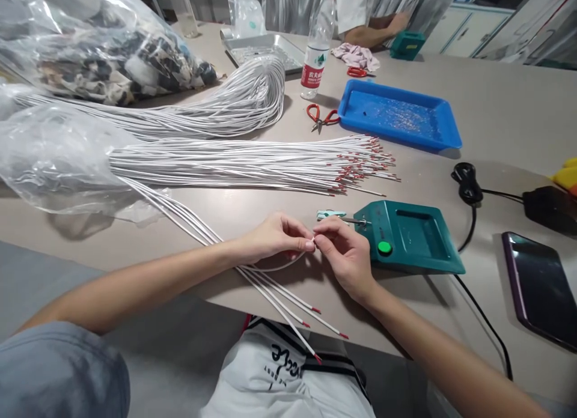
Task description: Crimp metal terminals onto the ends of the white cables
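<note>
My left hand point(274, 236) and my right hand point(343, 251) meet fingertip to fingertip over the table's near edge, both pinched on the end of one thin white wire point(311, 244). That wire curves back under my left hand to a loose group of white wires with red tips point(288, 298) that hang over the edge. Just right of my right hand sits a green device point(408, 236) with a round green button and a small clamp at its left side.
A large bundle of white red-tipped wires point(252, 164) lies across the table, coming out of a plastic bag point(54, 157). Behind are red snips point(321, 116), a blue tray point(399, 115), a water bottle point(318, 45), a phone point(541, 289) and another person's arm point(372, 33).
</note>
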The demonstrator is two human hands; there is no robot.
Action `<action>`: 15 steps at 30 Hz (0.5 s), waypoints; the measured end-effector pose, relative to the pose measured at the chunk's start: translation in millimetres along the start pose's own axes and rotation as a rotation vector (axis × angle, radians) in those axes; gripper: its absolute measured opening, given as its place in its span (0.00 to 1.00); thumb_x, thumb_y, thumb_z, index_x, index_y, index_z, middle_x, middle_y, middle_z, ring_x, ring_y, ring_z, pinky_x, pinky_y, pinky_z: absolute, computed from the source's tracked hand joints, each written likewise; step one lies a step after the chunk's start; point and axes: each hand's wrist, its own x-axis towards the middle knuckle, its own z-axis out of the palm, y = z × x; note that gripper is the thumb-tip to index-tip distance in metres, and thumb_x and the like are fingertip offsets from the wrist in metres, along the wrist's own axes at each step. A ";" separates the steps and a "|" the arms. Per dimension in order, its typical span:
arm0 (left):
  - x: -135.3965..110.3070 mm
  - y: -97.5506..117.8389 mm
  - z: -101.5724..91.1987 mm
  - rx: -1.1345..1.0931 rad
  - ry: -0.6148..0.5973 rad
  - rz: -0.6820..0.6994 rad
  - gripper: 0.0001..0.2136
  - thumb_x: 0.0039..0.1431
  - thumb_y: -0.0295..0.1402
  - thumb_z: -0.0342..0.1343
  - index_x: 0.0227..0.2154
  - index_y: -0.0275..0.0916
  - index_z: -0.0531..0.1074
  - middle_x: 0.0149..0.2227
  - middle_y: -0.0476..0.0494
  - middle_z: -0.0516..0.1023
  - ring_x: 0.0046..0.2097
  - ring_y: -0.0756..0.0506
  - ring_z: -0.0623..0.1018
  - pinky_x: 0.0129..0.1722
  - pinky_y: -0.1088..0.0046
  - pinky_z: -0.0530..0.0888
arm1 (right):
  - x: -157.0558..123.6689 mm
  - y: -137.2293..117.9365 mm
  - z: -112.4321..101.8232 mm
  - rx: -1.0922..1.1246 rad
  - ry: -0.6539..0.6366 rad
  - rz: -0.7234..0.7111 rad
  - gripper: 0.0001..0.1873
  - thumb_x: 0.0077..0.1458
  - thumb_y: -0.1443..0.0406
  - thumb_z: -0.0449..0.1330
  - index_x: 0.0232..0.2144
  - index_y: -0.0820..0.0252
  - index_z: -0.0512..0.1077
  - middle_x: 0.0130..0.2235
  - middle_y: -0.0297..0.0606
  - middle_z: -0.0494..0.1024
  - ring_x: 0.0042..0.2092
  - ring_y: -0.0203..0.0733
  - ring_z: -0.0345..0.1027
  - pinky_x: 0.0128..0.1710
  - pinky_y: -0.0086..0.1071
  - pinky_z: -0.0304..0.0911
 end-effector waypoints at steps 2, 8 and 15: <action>0.6 -0.1 -1.9 0.034 -0.033 0.004 0.12 0.47 0.36 0.65 0.27 0.29 0.77 0.18 0.49 0.71 0.21 0.55 0.68 0.22 0.79 0.65 | -0.7 -0.1 -0.4 -0.024 -0.005 -0.012 0.03 0.56 0.66 0.57 0.33 0.57 0.71 0.32 0.36 0.70 0.34 0.36 0.65 0.30 0.30 0.64; -0.5 -0.6 -4.0 0.076 -0.078 -0.005 0.12 0.48 0.36 0.63 0.26 0.29 0.75 0.22 0.47 0.73 0.21 0.55 0.69 0.22 0.80 0.66 | -3.5 -0.2 1.0 -0.073 0.013 -0.030 0.06 0.56 0.66 0.58 0.38 0.56 0.69 0.33 0.36 0.69 0.33 0.35 0.65 0.28 0.28 0.64; -3.7 -1.6 -0.1 0.048 -0.012 -0.039 0.12 0.47 0.37 0.64 0.24 0.30 0.74 0.22 0.48 0.73 0.20 0.56 0.68 0.20 0.81 0.65 | -2.5 3.1 -0.8 -0.135 0.056 -0.155 0.09 0.54 0.70 0.60 0.39 0.56 0.71 0.33 0.35 0.70 0.33 0.35 0.66 0.28 0.29 0.65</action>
